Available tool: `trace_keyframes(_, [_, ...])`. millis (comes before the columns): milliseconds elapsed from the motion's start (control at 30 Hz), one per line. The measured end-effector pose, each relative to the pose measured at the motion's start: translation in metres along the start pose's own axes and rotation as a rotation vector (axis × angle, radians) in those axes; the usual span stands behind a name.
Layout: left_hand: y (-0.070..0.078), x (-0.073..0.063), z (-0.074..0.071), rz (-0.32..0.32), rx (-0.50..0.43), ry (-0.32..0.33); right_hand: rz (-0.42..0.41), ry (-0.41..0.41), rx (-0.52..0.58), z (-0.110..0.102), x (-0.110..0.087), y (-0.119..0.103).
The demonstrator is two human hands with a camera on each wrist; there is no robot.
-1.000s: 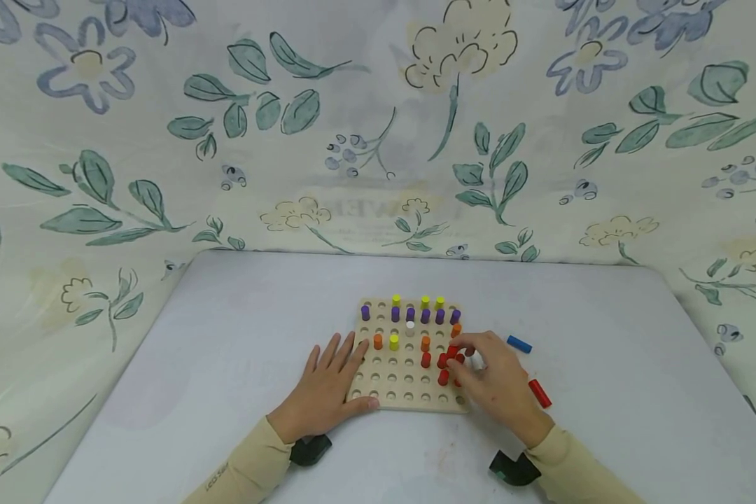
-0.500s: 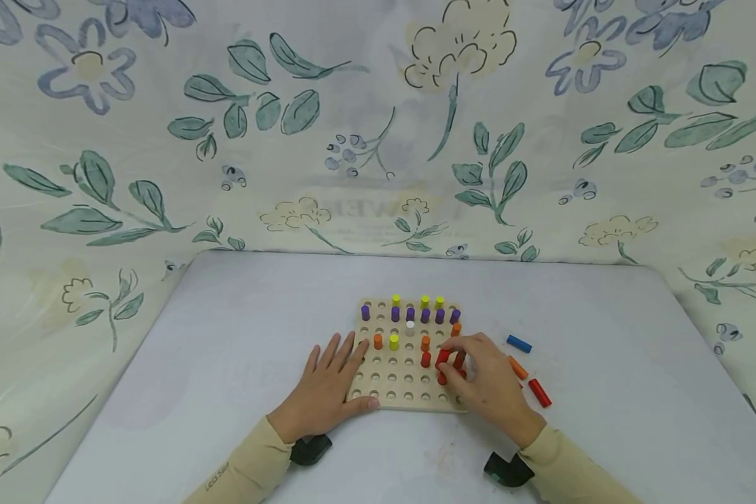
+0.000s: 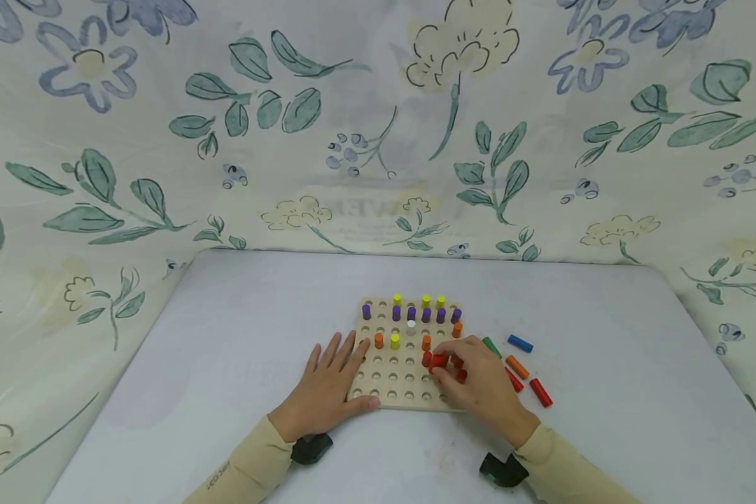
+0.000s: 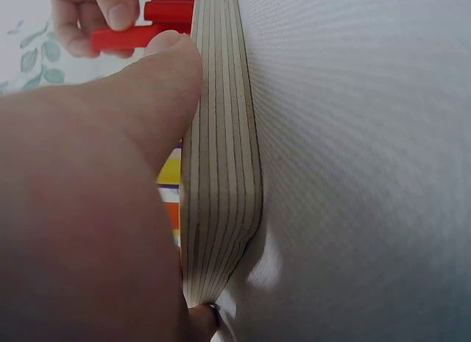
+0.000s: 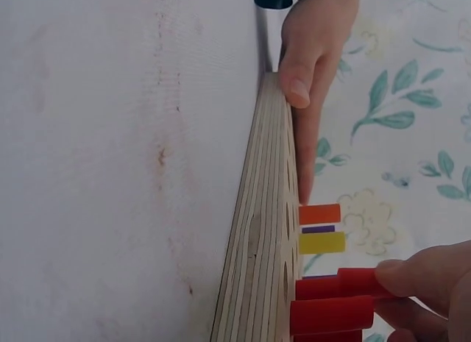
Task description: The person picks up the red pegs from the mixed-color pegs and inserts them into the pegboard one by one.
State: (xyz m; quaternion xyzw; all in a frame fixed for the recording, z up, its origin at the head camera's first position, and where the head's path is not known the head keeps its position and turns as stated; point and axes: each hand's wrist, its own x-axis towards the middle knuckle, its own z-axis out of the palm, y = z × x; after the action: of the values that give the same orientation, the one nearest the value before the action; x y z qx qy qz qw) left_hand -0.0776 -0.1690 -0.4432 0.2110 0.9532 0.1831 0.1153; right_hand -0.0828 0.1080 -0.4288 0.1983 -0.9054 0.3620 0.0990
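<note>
A wooden pegboard (image 3: 393, 392) with rows of round holes lies on the table. My left hand (image 3: 318, 392) rests spread on its left edge, thumb along the front corner. Over the right part of the board my right hand (image 3: 488, 385) pinches a red peg (image 4: 121, 38) between thumb and fingers. In the right wrist view that peg sticks out beyond the standing red pegs (image 5: 331, 315); whether its end sits in a hole is hidden. Yellow pegs (image 3: 425, 302), purple pegs (image 3: 396, 313), orange pegs (image 3: 379, 341) and one white peg (image 3: 411, 327) stand in other holes.
Right of the board lie loose pegs: a blue peg (image 3: 520, 343), an orange peg (image 3: 517, 367), a green peg (image 3: 491, 346) and red pegs (image 3: 540, 393). A flowered cloth (image 3: 378, 140) hangs behind the white table (image 3: 258, 301).
My right hand has moved left over the board with the red peg, uncovering the loose green, orange and red pegs beside it. The left hand has stayed in place.
</note>
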Motion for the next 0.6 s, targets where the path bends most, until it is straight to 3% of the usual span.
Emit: trace_keyframes(600, [-0.0015,0.0008,0.0008,0.001,0.002,0.0,-0.004,-0.046,-0.11,0.0031,-0.0002,-0.0054])
